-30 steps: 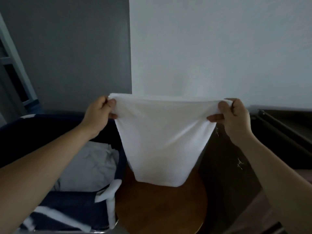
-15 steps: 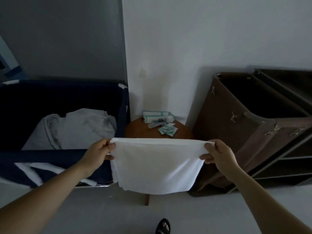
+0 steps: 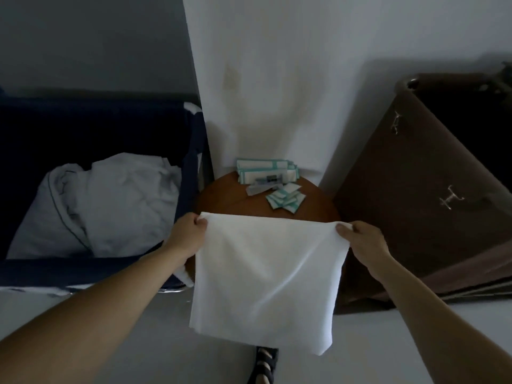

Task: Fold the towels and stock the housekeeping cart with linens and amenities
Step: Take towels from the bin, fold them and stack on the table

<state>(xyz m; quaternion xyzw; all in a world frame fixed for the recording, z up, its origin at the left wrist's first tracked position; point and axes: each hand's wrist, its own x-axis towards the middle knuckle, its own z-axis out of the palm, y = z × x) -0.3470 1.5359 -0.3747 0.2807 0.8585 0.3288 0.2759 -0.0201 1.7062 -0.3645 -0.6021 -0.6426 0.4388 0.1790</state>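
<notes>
A white towel [image 3: 266,281] hangs folded in front of me, held by its two top corners. My left hand [image 3: 186,236] pinches the left corner and my right hand [image 3: 363,242] pinches the right corner. The towel covers the near part of a round wooden table [image 3: 227,195]. On the table's far side lie teal-and-white amenity packets [image 3: 267,173] and several small sachets [image 3: 285,199]. The brown housekeeping cart [image 3: 415,195] stands to the right, its dark bin open at the top.
A navy laundry bin [image 3: 191,162] on the left holds crumpled grey-white linen [image 3: 110,200]. A white wall pillar [image 3: 277,79] rises behind the table. A sandalled foot [image 3: 263,367] shows on the pale floor below the towel.
The towel and both hands came down from chest height to just above the table. The view tipped downward, so the table, amenities, cart and floor now show.
</notes>
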